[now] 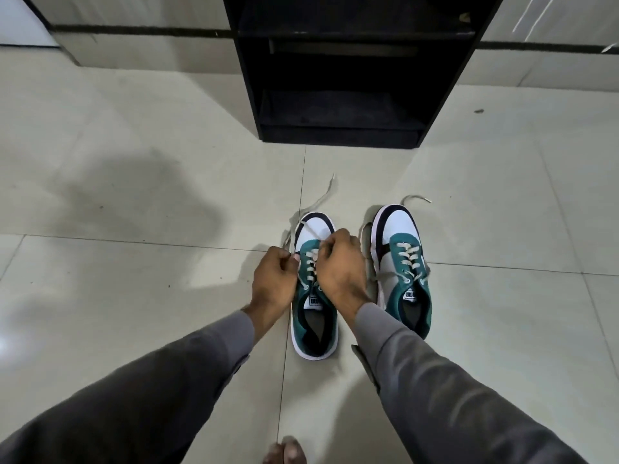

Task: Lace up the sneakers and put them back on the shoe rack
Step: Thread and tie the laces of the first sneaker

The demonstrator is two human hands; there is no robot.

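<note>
The black shoe rack [348, 78] stands at twelve o'clock, its shelves bare, so nothing is put away yet. On the tiled floor [134, 195] the two sneakers sit side by side; the right sneaker [403, 262] looks threaded but untied, ends trailing. Over the left sneaker [313, 296], the left hand [273, 283] and right hand [340, 262] each pinch its lace [321, 199]; tying remains.

Tongue label on left sneaker [315, 301], the one nearer the shoe rack's [348, 78] left side: dark block lettering on white patch, too blurred to read. Right sneaker [403, 262] carries a matching tongue patch, equally unreadable. No other text.
</note>
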